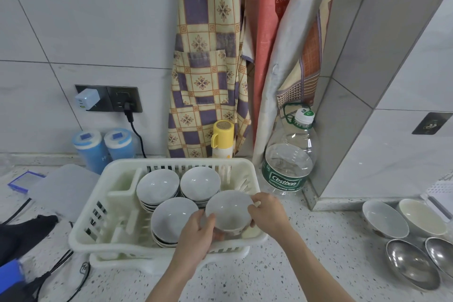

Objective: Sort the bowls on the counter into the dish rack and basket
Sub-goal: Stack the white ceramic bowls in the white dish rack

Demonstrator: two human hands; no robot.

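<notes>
Two hands, your left hand (pixel 197 235) and right hand (pixel 268 212), grip one white bowl (pixel 228 208) over the dish rack (pixel 98 203). Its base is hidden by your fingers. At the right edge, a steel bowl (pixel 441 254) is cut off.

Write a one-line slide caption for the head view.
Both hands lower a white bowl into the dish rack beside three bowl stacks.

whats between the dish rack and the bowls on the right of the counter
In the head view, mostly bare speckled counter; the right hand crosses it from the dish rack side. Loose bowls sit beyond.

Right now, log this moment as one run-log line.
phase: placing | left hand + right hand: hold white bowl over dish rack front-right | in rack: three bowl stacks | on counter: four bowls right
</notes>
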